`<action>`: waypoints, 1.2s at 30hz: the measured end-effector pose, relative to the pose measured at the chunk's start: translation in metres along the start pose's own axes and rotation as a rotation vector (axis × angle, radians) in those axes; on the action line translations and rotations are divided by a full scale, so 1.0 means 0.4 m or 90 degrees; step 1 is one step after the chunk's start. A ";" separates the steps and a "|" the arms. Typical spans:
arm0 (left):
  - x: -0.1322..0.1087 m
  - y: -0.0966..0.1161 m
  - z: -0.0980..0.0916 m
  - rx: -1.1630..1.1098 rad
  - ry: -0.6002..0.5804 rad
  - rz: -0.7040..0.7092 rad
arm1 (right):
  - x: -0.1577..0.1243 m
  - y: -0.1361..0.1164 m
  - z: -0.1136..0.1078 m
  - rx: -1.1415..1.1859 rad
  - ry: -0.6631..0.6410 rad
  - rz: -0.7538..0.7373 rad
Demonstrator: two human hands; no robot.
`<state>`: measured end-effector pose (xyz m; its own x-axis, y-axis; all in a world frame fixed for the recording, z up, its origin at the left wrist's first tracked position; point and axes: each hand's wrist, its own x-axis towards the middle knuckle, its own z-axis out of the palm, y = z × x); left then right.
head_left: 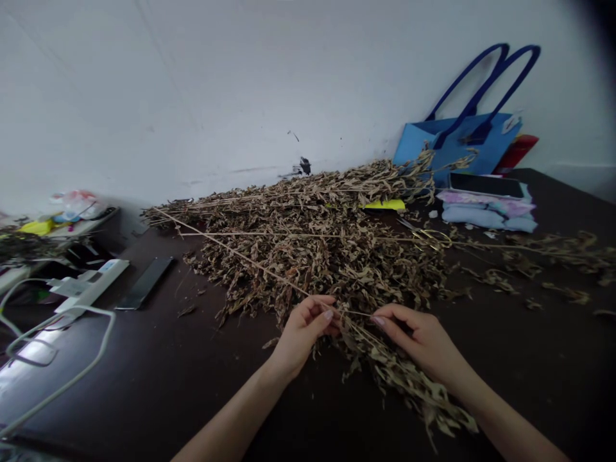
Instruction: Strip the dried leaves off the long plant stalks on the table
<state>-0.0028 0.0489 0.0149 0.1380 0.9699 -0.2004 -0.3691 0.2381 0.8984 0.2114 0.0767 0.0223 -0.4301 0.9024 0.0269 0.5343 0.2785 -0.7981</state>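
My left hand (305,330) pinches a long dried plant stem (245,258) near its middle. The bare part of this stem runs up to the far left, and its leafy end (414,378) hangs toward me on the right. With thumb and forefinger, my right hand (418,333) is closed on a thin side twig (359,313) of the same stem. Behind both hands spreads a heap of dry, curled brown leaves (308,256). Another long stem (289,235) lies across the heap.
Against the wall, a bundle of dried stalks (289,192) lies beside a blue bag (452,138). Gold-handled scissors (428,240) rest right of the heap, near a phone (486,185) on folded cloth (486,212). At left are a power strip (94,285), a black flat object (145,283) and a white cable (91,362).
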 end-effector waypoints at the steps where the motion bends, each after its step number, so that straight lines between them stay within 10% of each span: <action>1: 0.000 0.000 0.000 0.001 -0.008 0.001 | 0.001 0.003 -0.001 0.001 0.003 0.001; 36: -0.010 -0.007 0.022 0.040 -0.017 -0.005 | -0.001 0.007 -0.016 0.248 0.035 0.089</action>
<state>0.0057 0.0439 0.0167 0.1661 0.9661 -0.1976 -0.3091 0.2413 0.9199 0.2178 0.0792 0.0238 -0.3283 0.9416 -0.0744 0.2650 0.0162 -0.9641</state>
